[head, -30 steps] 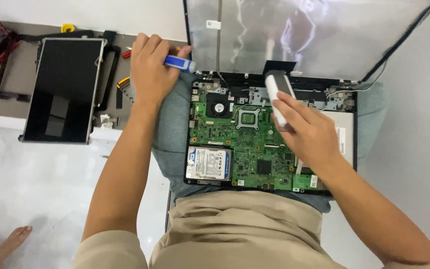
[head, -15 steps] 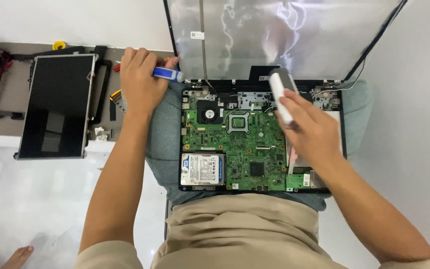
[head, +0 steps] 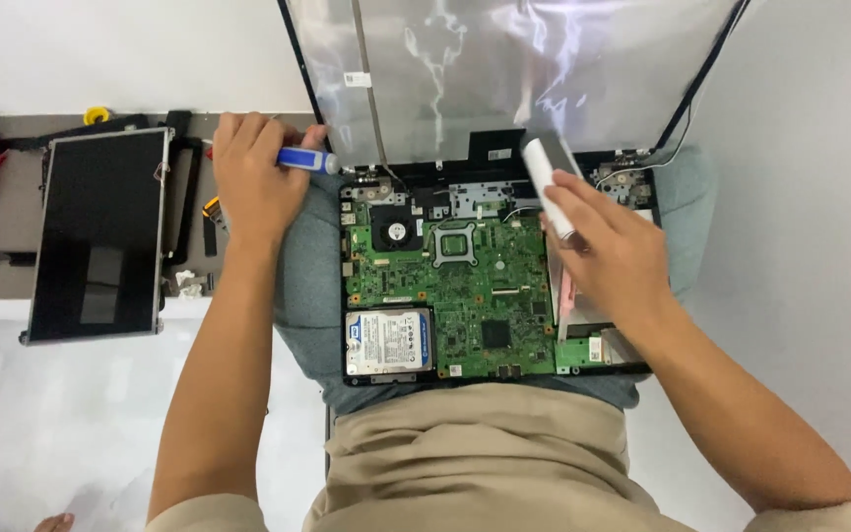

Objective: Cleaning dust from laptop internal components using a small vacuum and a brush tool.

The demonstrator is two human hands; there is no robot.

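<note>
Left hand [head: 253, 182] gripped a blue screwdriver [head: 305, 160]; right hand [head: 613, 251] closed around a white tube [head: 547, 182] above the green circuit board [head: 465, 291].

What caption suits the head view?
Left hand grips blue-tipped screwdriver; right hand holds white cylindrical tool over green laptop motherboard.

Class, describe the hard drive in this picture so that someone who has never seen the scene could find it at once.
Start at the opened laptop base resting on the person's lap, filled by a green circuit board. Go to the board's lower left corner, where the hard drive sits in its bay. Among green parts, it alone is a silver metal rectangle with a white label.
</note>
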